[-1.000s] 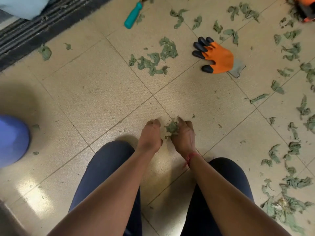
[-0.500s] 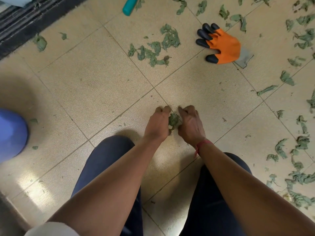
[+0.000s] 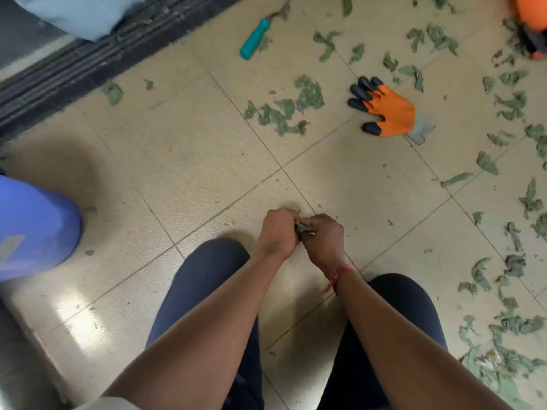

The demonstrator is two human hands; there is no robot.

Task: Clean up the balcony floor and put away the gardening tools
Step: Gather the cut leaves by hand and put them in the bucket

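Between my knees, my left hand [image 3: 278, 232] and my right hand [image 3: 324, 236] are pressed together, fingers curled round a small clump of green leaf scraps [image 3: 300, 228] just above the tiled floor [image 3: 189, 161]. More leaf scraps [image 3: 284, 112] lie in a patch ahead, and many others litter the floor on the right. An orange glove with black fingertips [image 3: 387, 112] lies flat beyond my hands. A tool with a teal handle [image 3: 254, 39] lies farther off near the top.
A blue round container [image 3: 32, 226] stands at the left edge. A dark ribbed door track [image 3: 88, 63] runs across the upper left. An orange object [image 3: 529, 22] sits at the top right corner. A heap of leaves [image 3: 509, 359] lies at lower right.
My hands have closed together on the leaf clump and lifted it slightly off the tile. The view has shifted, bringing the teal-handled tool fully back into sight.
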